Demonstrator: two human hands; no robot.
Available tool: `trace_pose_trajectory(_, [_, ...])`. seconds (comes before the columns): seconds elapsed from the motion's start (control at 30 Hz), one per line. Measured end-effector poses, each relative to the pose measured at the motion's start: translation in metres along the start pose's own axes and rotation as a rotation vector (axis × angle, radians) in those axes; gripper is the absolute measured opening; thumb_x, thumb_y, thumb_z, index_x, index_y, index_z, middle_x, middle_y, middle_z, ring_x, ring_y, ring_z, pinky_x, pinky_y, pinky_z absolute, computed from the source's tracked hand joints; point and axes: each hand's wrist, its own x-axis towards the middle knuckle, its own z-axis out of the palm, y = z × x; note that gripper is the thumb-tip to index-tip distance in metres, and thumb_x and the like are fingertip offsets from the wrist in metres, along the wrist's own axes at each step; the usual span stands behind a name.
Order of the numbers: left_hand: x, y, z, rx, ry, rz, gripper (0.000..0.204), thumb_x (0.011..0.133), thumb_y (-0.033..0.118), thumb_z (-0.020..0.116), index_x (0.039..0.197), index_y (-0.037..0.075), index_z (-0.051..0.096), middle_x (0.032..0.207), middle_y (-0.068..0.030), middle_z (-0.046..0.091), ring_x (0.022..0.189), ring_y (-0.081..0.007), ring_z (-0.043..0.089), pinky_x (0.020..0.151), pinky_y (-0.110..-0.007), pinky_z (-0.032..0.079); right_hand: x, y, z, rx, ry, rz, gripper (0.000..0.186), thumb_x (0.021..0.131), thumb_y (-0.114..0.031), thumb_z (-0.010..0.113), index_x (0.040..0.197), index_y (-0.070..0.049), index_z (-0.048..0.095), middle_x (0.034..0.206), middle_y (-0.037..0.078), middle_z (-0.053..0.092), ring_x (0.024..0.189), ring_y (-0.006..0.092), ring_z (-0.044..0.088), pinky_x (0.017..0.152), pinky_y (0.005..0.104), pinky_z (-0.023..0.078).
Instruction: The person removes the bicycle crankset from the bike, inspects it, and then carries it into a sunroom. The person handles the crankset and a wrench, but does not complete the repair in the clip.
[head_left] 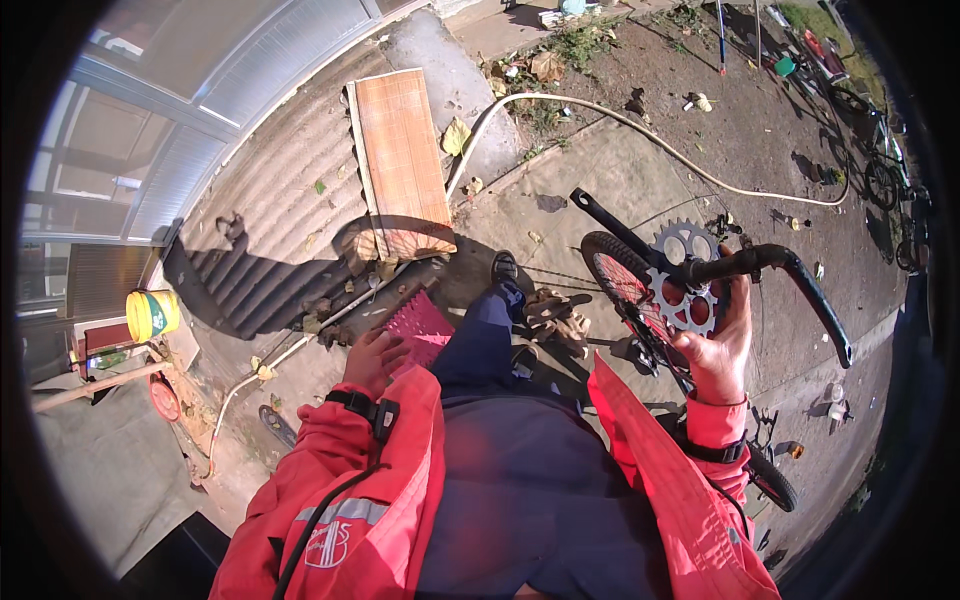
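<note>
My right hand (720, 345) grips a bicycle crankset (715, 268), its fingers behind the toothed silver chainring and its thumb at the ring's lower edge. One black crank arm points up and left; the other bends down to the right. Beyond and below the crankset lies a bicycle with red parts, its wheel (612, 262) partly hidden by the chainring. My left hand (375, 360) hangs loosely with its fingers apart and nothing visible in it. Nearest to that hand is a pink-red textured piece (420, 328); whether they touch, I cannot tell.
A pale hose (600, 108) curves across the ground. Corrugated sheeting (260, 215) lies at left with an orange-brown slatted panel (402, 140) on it. A yellow bucket (150, 316) stands far left. Brown crumpled gloves or cloth (556, 318) lie by my foot; more bicycles (885, 185) are far right.
</note>
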Motion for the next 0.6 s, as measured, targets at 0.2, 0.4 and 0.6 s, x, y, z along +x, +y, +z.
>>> trace_pose_trajectory(0.2, [0.080,0.071,0.017,-0.133,0.080,0.023,0.039,0.099,0.019,0.058,0.132,0.003,0.044,0.113,-0.0147,0.063,0.092,-0.0267,0.069,0.074,-0.033,0.059,0.143,0.003,0.051,0.026,-0.064,0.032,0.126,0.053,-0.031,0.100,0.152,-0.003,0.028,0.141,0.013,0.048,0.128,0.0266,0.052,0.104,0.0416,0.048])
trace_pose_trajectory(0.4, [0.145,0.194,0.027,-0.141,0.133,0.086,0.032,0.099,0.020,0.060,0.125,0.003,0.049,0.111,-0.0145,0.066,0.097,-0.0276,0.070,0.072,-0.033,0.060,0.273,0.000,0.106,-0.024,-0.070,-0.030,0.118,0.055,-0.034,0.098,0.146,0.001,0.032,0.134,0.014,0.053,0.115,0.0304,0.062,0.095,0.0404,0.053])
trace_pose_trajectory(0.6, [0.191,0.268,0.009,-0.112,0.140,0.131,0.030,0.099,0.020,0.060,0.125,0.006,0.051,0.115,-0.0147,0.066,0.101,-0.0279,0.070,0.076,-0.031,0.060,0.348,0.004,0.130,-0.020,-0.085,-0.075,0.114,0.061,-0.032,0.096,0.147,0.005,0.030,0.131,0.018,0.056,0.116,0.0313,0.063,0.099,0.0378,0.051])
